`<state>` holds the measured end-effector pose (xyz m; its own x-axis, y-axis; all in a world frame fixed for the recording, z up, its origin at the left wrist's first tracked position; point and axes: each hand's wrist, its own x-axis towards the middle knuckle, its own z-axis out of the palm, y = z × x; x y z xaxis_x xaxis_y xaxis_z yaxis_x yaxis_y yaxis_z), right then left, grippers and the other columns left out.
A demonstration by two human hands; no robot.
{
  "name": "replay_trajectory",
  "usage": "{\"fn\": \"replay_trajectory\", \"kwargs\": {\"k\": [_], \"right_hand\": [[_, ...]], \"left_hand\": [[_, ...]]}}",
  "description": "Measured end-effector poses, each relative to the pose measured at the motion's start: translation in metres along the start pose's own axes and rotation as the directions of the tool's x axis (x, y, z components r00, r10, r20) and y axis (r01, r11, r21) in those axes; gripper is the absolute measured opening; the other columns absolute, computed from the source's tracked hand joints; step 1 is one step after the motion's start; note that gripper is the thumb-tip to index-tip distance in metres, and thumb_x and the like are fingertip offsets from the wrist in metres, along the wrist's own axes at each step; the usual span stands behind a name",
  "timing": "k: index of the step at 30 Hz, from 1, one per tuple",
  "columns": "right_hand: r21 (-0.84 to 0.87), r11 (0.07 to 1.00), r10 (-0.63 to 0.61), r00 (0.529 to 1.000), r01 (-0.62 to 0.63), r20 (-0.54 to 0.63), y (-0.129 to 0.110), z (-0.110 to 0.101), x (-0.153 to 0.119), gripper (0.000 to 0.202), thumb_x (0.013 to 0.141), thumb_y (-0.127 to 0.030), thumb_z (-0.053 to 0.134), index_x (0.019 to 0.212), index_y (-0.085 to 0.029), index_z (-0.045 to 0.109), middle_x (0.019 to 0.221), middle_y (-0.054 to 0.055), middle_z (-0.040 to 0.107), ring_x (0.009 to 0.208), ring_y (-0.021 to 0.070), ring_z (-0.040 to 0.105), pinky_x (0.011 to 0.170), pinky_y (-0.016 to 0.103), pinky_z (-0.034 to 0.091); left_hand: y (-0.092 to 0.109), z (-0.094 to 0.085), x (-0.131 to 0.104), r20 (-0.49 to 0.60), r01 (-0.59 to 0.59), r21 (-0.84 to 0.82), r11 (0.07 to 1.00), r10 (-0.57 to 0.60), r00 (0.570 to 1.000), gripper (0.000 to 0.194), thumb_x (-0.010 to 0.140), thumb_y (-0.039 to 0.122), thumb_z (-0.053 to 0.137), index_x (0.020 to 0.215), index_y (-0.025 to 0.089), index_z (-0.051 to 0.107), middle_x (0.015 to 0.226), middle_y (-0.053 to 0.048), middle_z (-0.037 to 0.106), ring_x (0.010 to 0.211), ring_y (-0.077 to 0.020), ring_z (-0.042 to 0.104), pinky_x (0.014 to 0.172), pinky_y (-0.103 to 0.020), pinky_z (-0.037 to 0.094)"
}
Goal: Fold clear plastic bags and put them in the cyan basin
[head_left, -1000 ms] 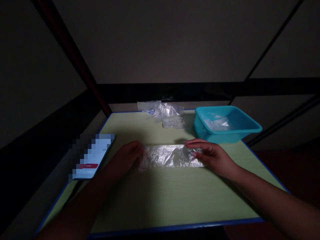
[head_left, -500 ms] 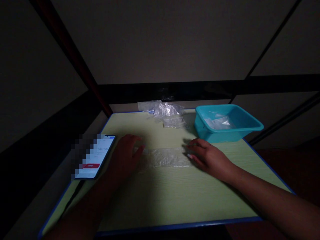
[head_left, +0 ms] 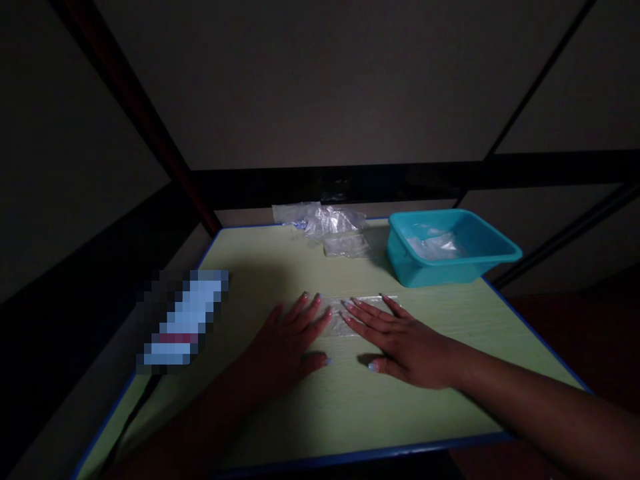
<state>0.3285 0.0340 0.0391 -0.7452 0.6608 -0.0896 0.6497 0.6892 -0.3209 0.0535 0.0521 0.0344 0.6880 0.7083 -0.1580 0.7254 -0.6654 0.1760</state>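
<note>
A clear plastic bag [head_left: 334, 325] lies flat on the middle of the table, partly covered by both hands. My left hand [head_left: 293, 337] rests on its left part with the fingers spread. From the other side, my right hand [head_left: 397, 337] lies palm down over the bag's right part, fingers stretched out towards the left hand. Neither hand grips anything. The fingertips of the two hands are close together but apart.
The pale green table [head_left: 400, 413] has a blue edge. Crumpled clear plastic bags [head_left: 333, 223] lie at its back. A turquoise basin [head_left: 440, 273] with clear plastic inside stands at the back right. At the left is a phone [head_left: 195, 313], blurred out, with a dark cable [head_left: 133, 413].
Both hands have come down flat onto the plastic bag and moved closer together. Their fingers, curled before, are now stretched out. The basin and the bags at the back have stayed put.
</note>
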Motion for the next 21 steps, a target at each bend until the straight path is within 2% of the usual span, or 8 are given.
{"fn": "replay_trajectory", "kwargs": {"k": [3,5,9,14,15,17,19,21], "right_hand": [[0.014,1.0,-0.007,1.0,0.007,-0.022,0.0,-0.002,0.0,0.068,0.096,-0.049,0.044,0.153,-0.026,0.013,0.157,0.01,0.02,0.145,0.0277,0.014,0.114,0.061,0.007],[0.014,1.0,-0.017,0.999,0.018,-0.036,0.0,-0.003,-0.001,0.067,0.096,-0.048,0.045,0.152,-0.029,0.015,0.157,0.009,0.02,0.146,0.0287,0.011,0.113,0.062,0.006],[-0.005,1.0,0.006,1.0,-0.006,-0.028,0.0,-0.003,-0.003,0.067,0.093,-0.052,0.048,0.151,-0.036,0.019,0.159,0.008,0.01,0.146,0.0338,0.003,0.11,0.067,0.005],[-0.027,1.0,-0.009,0.997,0.007,-0.07,0.001,-0.003,-0.002,0.069,0.09,-0.058,0.05,0.15,-0.039,0.021,0.16,0.008,0.004,0.145,0.0386,0.001,0.106,0.072,0.0],[-0.027,0.999,-0.021,0.996,0.019,-0.087,0.001,-0.003,-0.002,0.07,0.09,-0.058,0.05,0.15,-0.038,0.02,0.16,0.008,0.005,0.145,0.0384,0.003,0.106,0.071,-0.002],[-0.02,0.999,-0.042,0.993,0.04,-0.112,0.001,-0.005,-0.001,0.072,0.09,-0.058,0.051,0.151,-0.037,0.018,0.16,0.008,0.007,0.145,0.0368,0.006,0.107,0.069,-0.005],[-0.006,0.999,-0.044,0.993,0.044,-0.113,0.0,-0.007,-0.001,0.073,0.09,-0.056,0.051,0.151,-0.036,0.018,0.159,0.008,0.009,0.145,0.0358,0.009,0.108,0.068,-0.005],[0.004,0.999,-0.039,0.995,0.039,-0.096,-0.001,-0.009,-0.001,0.072,0.09,-0.056,0.052,0.151,-0.035,0.02,0.159,0.009,0.009,0.145,0.0359,0.01,0.108,0.068,-0.005]], "left_hand": [[-0.006,-0.008,-0.006,0.032,0.089,-0.01,0.996,-0.089,0.996,0.064,0.094,0.054,0.039,0.151,0.03,0.022,0.159,-0.009,0.016,0.146,-0.034,0.01,0.11,-0.066,0.019],[-0.012,-0.014,-0.01,0.042,0.209,-0.001,0.978,-0.209,0.977,0.064,0.094,0.052,0.039,0.151,0.026,0.023,0.158,-0.012,0.017,0.145,-0.0358,0.012,0.108,-0.067,0.021],[-0.021,-0.023,-0.015,-0.021,0.46,0.043,0.887,-0.46,0.888,0.072,0.092,0.049,0.041,0.15,0.009,0.026,0.157,-0.023,0.014,0.145,-0.0379,0.011,0.109,-0.065,0.021],[-0.022,-0.025,-0.012,-0.234,0.453,0.05,0.89,-0.431,0.872,0.07,0.089,0.046,0.048,0.149,0.014,0.03,0.158,-0.022,0.016,0.145,-0.04,0.01,0.108,-0.064,0.024],[-0.022,-0.026,-0.011,-0.264,0.449,0.051,0.892,-0.422,0.868,0.068,0.089,0.046,0.048,0.147,0.014,0.033,0.157,-0.022,0.02,0.144,-0.0401,0.015,0.108,-0.062,0.026],[-0.023,-0.032,-0.011,-0.298,0.479,0.018,0.878,-0.452,0.841,0.063,0.089,0.048,0.046,0.14,0.011,0.043,0.148,-0.023,0.04,0.137,-0.0388,0.036,0.104,-0.055,0.035],[-0.025,-0.039,-0.013,-0.28,0.554,-0.062,0.83,-0.547,0.788,0.055,0.089,0.054,0.041,0.12,0.011,0.059,0.122,-0.02,0.063,0.112,-0.0353,0.06,0.089,-0.045,0.047],[-0.027,-0.045,-0.015,-0.221,0.611,-0.135,0.78,-0.625,0.749,0.048,0.087,0.058,0.043,0.094,0.016,0.065,0.094,-0.014,0.07,0.084,-0.0302,0.067,0.069,-0.038,0.049]]}}
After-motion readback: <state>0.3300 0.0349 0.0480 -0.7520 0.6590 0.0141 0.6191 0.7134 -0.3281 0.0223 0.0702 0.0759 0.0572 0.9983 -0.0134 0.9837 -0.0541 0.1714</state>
